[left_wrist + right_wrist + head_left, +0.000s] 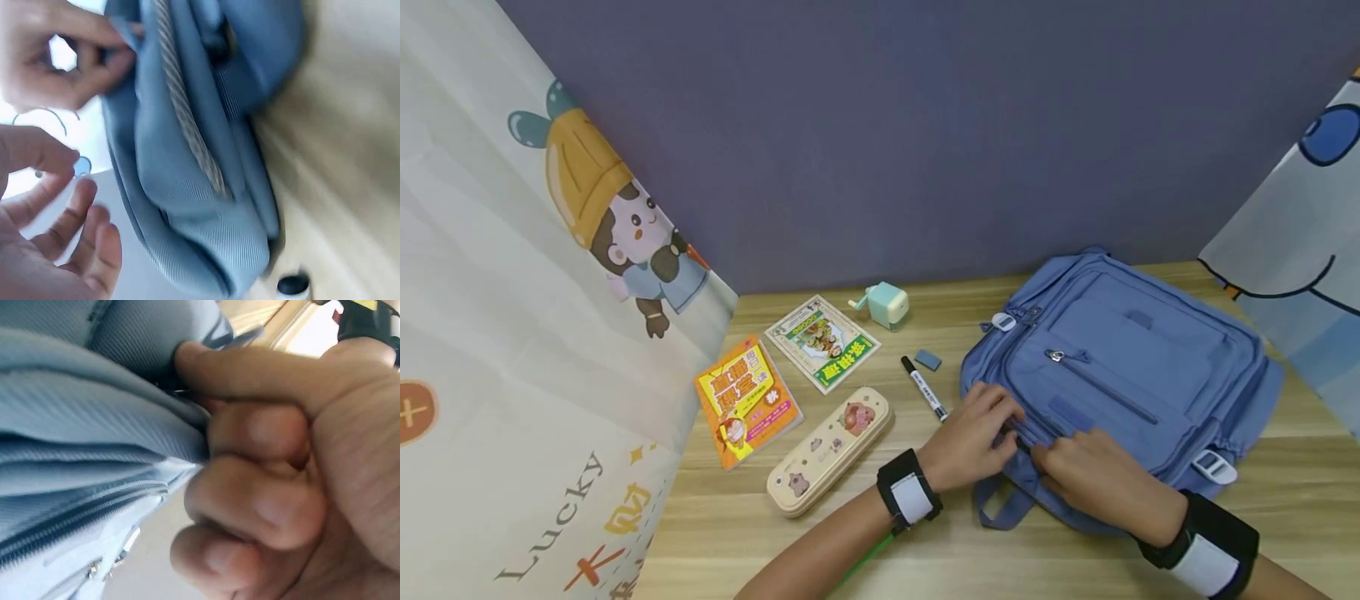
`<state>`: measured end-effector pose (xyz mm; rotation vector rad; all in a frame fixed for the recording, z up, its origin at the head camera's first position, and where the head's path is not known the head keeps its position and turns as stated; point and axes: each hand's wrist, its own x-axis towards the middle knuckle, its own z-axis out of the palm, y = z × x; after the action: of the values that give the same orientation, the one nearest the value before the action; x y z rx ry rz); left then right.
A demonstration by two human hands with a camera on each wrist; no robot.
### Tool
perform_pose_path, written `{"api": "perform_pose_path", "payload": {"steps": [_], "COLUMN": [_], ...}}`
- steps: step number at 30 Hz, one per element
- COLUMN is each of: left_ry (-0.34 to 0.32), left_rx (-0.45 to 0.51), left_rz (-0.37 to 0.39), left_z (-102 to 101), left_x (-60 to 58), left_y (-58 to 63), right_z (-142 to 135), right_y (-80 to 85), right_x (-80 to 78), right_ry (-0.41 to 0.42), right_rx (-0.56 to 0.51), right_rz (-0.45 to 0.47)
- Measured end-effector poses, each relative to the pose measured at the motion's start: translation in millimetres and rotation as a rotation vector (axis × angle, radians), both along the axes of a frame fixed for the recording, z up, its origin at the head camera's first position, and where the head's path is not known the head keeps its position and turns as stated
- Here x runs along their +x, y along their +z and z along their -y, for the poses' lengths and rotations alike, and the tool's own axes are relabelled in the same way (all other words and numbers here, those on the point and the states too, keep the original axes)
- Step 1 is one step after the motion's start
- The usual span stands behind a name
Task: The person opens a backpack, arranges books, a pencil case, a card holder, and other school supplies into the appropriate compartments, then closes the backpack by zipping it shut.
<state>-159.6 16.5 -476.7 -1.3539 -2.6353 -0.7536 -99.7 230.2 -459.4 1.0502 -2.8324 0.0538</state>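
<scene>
A blue backpack [1150,350] lies on the table with its zipped front facing up. At its near edge, my right hand [1108,483] pinches the fabric beside a zipper, with fingers curled, as the right wrist view shows close up. My left hand [973,442] is beside it at the same edge. In the left wrist view the left fingers [81,231] are loosely bent, apart from the bag, and nothing shows between them. A zipper [187,106] runs along the bag's side there. What lies inside the bag is hidden.
Left of the bag are a black-and-white marker [923,387], a blue eraser [928,359], a cream pencil case [831,450], a mint pencil sharpener [887,305], an orange book [749,402] and a green-and-white book [822,342]. A dark wall panel [925,142] stands behind.
</scene>
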Motion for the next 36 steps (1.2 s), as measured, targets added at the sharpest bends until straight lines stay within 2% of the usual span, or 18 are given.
{"api": "perform_pose_path", "payload": {"steps": [3,6,10,19,29,32,34,36], "left_ry": [-0.021,-0.037,-0.009,0.048,0.043,0.047,0.045,0.041], "left_rx": [-0.127,-0.23,-0.255,-0.187,-0.136,-0.127,-0.123,-0.117], "left_rz": [-0.13,-0.197,-0.245,-0.199,-0.152,-0.147,-0.146,-0.143], "left_z": [-2,-6,-12,-19,-20,-20,-21,-22], "left_x": [-4.5,-7.3,-8.1,-6.2,-7.2,-8.0,-8.4,-8.5], "left_y": [-2.2,-5.6,-7.9,-7.9,-5.4,-2.9,-2.0,-1.7], "right_z": [-2,-5,-11,-33,-78,-87,-92,-99], "right_y": [0.2,0.0,0.5,3.5,-3.4,-6.4,-7.7,-8.4], "right_x": [4.5,10.5,17.1,31.2,54.8,58.8,61.5,64.6], "right_ry": [0.007,0.011,0.001,-0.072,-0.206,-0.215,-0.228,-0.254], "right_rx": [0.029,0.063,0.079,-0.012,-0.02,-0.026,-0.064,-0.135], "right_rz": [-0.022,-0.002,0.082,0.216,0.325,0.359,0.421,0.522]}}
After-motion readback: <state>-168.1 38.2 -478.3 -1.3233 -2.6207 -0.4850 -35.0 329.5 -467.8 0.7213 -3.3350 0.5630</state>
